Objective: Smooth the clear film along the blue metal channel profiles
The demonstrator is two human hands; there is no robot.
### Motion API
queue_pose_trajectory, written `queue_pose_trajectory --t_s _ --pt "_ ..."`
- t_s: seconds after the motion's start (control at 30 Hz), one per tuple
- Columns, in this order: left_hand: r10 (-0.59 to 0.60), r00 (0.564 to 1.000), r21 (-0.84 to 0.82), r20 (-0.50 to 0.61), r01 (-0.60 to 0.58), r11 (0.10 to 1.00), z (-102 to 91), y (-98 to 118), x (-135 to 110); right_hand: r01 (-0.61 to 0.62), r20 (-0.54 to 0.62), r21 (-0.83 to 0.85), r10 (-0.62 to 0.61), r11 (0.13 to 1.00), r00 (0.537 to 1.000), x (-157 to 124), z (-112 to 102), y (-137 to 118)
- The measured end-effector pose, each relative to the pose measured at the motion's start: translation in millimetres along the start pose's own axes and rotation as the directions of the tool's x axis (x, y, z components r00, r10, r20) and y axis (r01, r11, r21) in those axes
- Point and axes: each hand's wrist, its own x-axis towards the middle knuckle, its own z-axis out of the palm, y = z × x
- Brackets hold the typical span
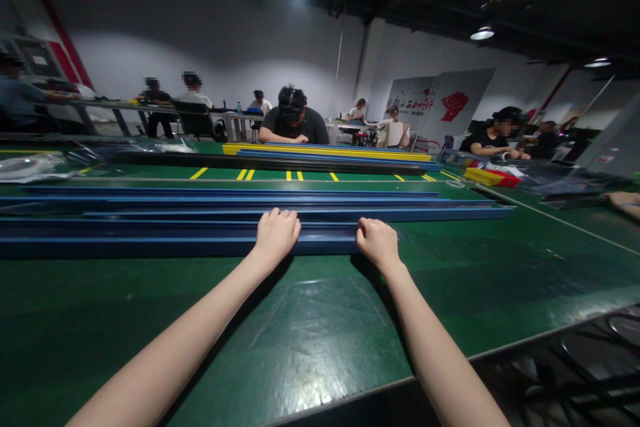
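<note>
While the rail [327, 243] lies on the table [490, 273], our left hand [278, 232] and right hand [379, 240] grip it toward its right end. If we lift unevenly, it could knock the rear rails [450, 215].

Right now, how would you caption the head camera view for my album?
Left hand and right hand on a long blue profile strip, green worktable beneath.

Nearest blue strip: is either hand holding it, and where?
The right hand curls over the strip near its right end, the left hand farther left along it. Whether they grip or only rest there cannot be told.
</note>
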Motion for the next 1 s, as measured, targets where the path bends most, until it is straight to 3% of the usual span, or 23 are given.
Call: queue_pose_trajectory --t_s 0.27,0.4,0.77,1.0 --pt "0.244 0.97 -0.19 -0.022 -0.243 0.951 7.6 13.7 -2.5 0.134 0.004 0.041 -0.134 0.99 0.991 -1.8 -0.1 -6.7" --pt "0.308 0.951 -0.23 -0.01 -0.302 0.925 13.9 17.9 -5.1 0.187 0.011 0.051 -0.187 0.981 0.982 -2.4 -0.8 -10.0" --pt "0.283 0.958 -0.218 0.044 -0.267 0.939 7.6 12.3 -1.7 0.164 0.029 0.097 -0.168 0.982 0.985 -1.6 -3.5 -9.1" --pt "0.197 0.98 -0.11 0.017 -0.194 0.975 0.2 13.6 -2.5 0.119 0.002 0.107 -0.12 0.987 0.993 -1.6 -4.2 -7.9"
